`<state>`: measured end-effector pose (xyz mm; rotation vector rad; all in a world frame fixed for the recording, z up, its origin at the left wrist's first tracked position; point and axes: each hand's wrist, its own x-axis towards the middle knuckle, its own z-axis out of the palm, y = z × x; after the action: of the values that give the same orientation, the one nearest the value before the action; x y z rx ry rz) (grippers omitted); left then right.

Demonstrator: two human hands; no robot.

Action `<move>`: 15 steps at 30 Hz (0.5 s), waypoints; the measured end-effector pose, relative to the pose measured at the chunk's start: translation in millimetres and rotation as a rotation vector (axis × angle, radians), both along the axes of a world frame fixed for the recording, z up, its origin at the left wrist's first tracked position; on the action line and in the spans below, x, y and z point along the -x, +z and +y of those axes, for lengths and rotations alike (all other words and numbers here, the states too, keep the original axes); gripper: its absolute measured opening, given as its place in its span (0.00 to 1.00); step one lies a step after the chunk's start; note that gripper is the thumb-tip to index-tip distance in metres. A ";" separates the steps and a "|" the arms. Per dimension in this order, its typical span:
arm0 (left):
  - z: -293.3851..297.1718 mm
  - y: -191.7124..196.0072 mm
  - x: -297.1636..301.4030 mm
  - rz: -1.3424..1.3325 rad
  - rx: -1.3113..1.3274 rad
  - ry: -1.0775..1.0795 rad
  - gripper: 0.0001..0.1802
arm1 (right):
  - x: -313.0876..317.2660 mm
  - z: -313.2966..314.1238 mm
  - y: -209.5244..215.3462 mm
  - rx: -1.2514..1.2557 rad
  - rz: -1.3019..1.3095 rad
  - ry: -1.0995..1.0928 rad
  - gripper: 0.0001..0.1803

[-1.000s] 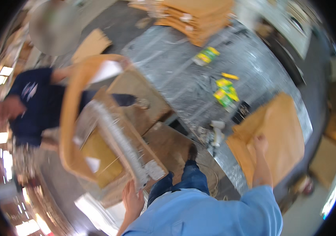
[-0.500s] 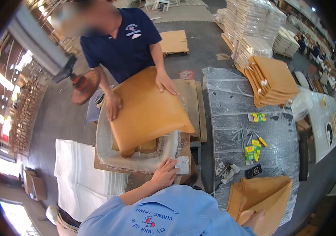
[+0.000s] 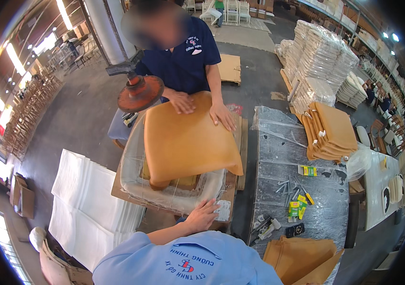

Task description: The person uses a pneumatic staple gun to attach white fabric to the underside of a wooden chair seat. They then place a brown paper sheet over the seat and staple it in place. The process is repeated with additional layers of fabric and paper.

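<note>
While two co-worker hands [image 3: 223, 117] rest on one cushion [image 3: 188, 140], the left hand [image 3: 202, 216] lies spread, the right unseen.

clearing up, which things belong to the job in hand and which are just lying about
Likely job:
tan cushion under the co-worker's hands
pale padded frame by the left hand

Likely lying about:
white sheets
yellow-handled tool
green-yellow boxes

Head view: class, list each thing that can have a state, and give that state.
Left hand: open, fingers extended
Tan seat piece: lying over padded frame, co-worker's hands on it
Far tan covers: stacked
White sheets: stacked
Near tan material: layered
Table: plastic-covered
Tall pale stack: wrapped
Overhead lamp: lit
</note>
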<state>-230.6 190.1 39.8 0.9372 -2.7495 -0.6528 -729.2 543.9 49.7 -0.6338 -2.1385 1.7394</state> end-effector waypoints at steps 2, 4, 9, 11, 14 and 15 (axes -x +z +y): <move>0.3 -2.4 -1.2 -0.001 0.007 -0.010 0.15 | 2.6 1.5 15.9 0.016 0.063 0.001 0.18; 0.0 -3.7 -2.3 -0.005 0.002 -0.021 0.14 | 4.6 6.5 34.3 0.027 0.136 -0.003 0.17; -1.7 -3.2 -3.3 0.006 -0.001 -0.042 0.13 | 9.8 31.4 97.2 0.058 0.348 -0.006 0.16; -3.3 -1.7 -5.2 0.004 -0.030 -0.061 0.13 | 8.1 46.0 126.9 0.080 0.438 -0.015 0.15; -11.8 2.2 -7.0 -0.024 -0.054 -0.126 0.13 | -2.6 77.8 181.1 0.106 0.589 -0.039 0.14; -15.3 4.6 -8.6 -0.041 -0.063 -0.155 0.13 | -9.1 89.6 200.3 0.114 0.638 -0.044 0.14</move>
<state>-222.1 174.7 44.3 0.7623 -2.8748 -0.7577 -720.1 633.5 250.0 -0.1127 -1.5825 1.7431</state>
